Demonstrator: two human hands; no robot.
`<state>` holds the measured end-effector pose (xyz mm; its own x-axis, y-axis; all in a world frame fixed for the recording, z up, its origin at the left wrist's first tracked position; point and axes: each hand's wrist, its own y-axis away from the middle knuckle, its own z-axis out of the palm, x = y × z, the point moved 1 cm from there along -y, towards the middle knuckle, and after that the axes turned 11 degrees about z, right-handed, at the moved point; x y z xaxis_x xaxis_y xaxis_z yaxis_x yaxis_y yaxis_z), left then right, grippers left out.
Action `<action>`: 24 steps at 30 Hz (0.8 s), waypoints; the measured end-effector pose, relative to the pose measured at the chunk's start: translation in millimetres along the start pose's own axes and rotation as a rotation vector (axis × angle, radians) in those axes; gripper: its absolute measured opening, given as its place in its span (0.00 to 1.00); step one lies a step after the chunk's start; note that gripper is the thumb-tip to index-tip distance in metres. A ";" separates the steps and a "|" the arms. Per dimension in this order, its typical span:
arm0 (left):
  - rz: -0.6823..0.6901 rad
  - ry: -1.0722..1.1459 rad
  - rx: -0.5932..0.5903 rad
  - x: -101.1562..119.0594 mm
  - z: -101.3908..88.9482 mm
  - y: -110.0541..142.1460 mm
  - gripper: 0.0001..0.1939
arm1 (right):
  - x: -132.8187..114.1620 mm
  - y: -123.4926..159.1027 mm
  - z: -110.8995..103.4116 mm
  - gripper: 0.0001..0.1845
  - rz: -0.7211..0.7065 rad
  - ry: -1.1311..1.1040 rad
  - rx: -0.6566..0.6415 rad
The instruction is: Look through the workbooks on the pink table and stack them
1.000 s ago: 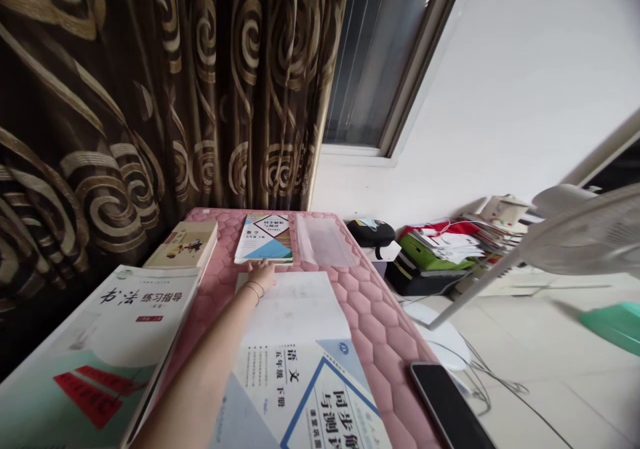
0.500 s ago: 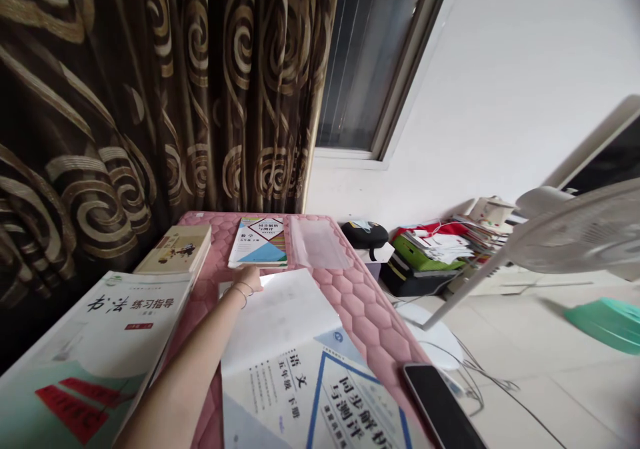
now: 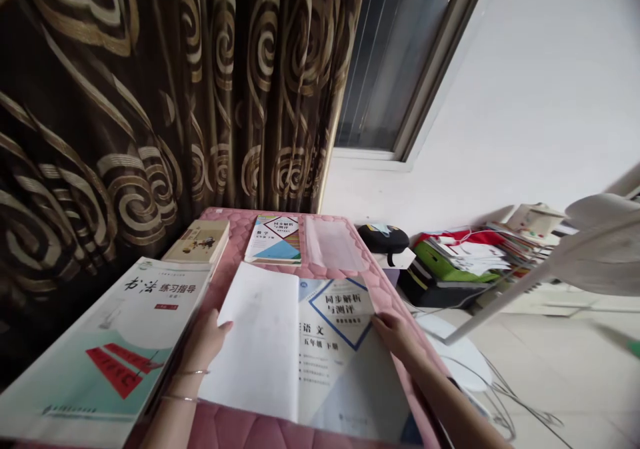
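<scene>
Left hand (image 3: 205, 339), fingers loosely open, rests at the blank white leaf (image 3: 255, 336) of the Chinese workbook (image 3: 340, 362), holding nothing evident. Right hand (image 3: 397, 336) curls at the workbook's right edge; grip unclear. Workbook lies flat on pink quilted mat (image 3: 235, 429), between both hands. Beyond: calligraphy workbook (image 3: 110, 342), maths book (image 3: 273, 241).

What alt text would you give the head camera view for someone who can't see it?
A left hand and right hand touch a Chinese workbook with a white page turned back, on a pink quilted mat. A calligraphy workbook lies to the left.
</scene>
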<state>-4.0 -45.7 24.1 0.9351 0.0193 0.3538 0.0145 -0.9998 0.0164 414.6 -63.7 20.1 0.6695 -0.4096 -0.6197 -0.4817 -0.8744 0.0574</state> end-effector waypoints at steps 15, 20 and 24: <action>0.053 0.426 0.228 -13.0 -12.6 16.6 0.08 | -66.2 14.5 61.4 0.21 -0.304 -0.107 0.059; 0.049 0.855 0.120 2.7 -27.9 24.3 0.15 | -119.4 79.8 134.2 0.33 -0.473 -0.436 -0.219; 0.087 1.026 0.041 18.3 -18.4 25.2 0.23 | -141.8 93.9 151.5 0.32 -0.424 -0.480 -0.262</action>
<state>7.0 -70.3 48.2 0.1816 -0.0732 0.9807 -0.0092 -0.9973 -0.0727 188.7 -48.4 -5.3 0.4161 0.0894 -0.9049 -0.0407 -0.9923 -0.1168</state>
